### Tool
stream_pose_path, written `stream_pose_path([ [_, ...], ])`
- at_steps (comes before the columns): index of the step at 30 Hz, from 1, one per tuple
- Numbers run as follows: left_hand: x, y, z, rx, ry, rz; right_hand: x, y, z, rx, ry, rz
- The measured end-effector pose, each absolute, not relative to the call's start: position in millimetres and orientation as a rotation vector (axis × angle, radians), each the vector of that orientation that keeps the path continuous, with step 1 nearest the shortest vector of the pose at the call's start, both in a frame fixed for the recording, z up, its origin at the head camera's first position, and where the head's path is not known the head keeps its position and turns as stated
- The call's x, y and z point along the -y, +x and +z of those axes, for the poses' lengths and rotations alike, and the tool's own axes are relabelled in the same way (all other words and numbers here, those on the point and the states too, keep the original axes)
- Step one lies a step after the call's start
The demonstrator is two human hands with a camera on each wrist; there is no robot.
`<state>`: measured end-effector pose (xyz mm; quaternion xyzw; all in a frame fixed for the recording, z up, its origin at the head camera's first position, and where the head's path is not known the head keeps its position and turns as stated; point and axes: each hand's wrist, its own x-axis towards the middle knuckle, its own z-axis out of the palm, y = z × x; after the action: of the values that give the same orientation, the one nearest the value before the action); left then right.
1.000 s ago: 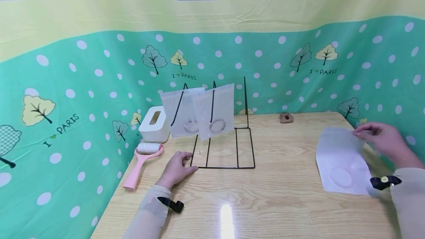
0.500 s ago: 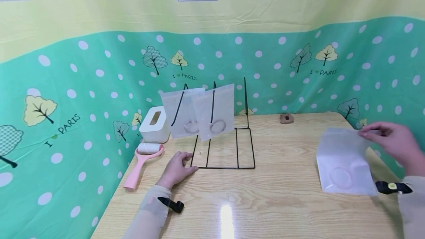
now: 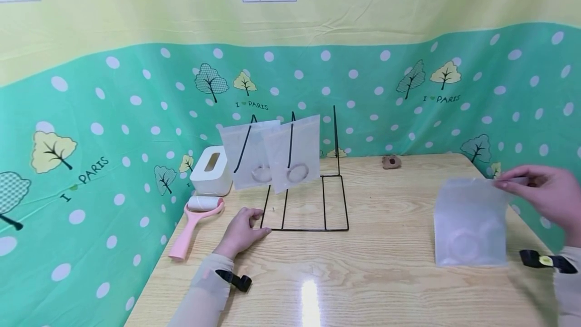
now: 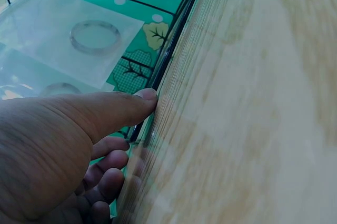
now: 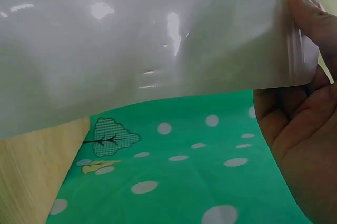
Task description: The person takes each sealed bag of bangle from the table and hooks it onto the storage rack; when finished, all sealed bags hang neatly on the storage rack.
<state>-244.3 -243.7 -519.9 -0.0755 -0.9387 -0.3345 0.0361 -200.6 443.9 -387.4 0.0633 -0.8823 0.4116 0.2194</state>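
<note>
In the head view my left hand (image 3: 240, 233) holds the front-left corner of a black wire display rack (image 3: 324, 206), its thumb on the front bar. The left wrist view shows that thumb (image 4: 139, 103) on the rack's dark wire. Two translucent bags, a left one (image 3: 255, 150) and a right one (image 3: 306, 150), hang from the rack's hooks, each with a ring-shaped bangle inside. The third, rightmost hook carries nothing. At far right, my right hand (image 3: 546, 193) pinches the top right corner of another translucent bag (image 3: 469, 216), hanging upright with a pale bangle (image 3: 464, 246) low inside.
A pink-handled lint roller (image 3: 186, 236) lies at the table's left, before a white tissue box (image 3: 214, 175). A small brown object (image 3: 391, 162) sits at the back edge of the wooden table (image 3: 386, 266). Dotted green cloth (image 3: 363, 85) surrounds the table on three sides.
My right hand has moved slightly right and toward me, and the bag it holds has straightened to hang upright. My left hand stays on the rack's corner.
</note>
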Motion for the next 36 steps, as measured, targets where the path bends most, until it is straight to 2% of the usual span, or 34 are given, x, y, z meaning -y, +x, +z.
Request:
stream_pose_path([
  [22, 243, -244, -519, 2.882, -0.23, -1.029, -395, -190, -357, 2.304, 0.377, 1.196],
  [36, 244, -245, -521, 2.881, -0.229, -1.018, -357, -188, -339, 2.169, 0.537, 1.433],
])
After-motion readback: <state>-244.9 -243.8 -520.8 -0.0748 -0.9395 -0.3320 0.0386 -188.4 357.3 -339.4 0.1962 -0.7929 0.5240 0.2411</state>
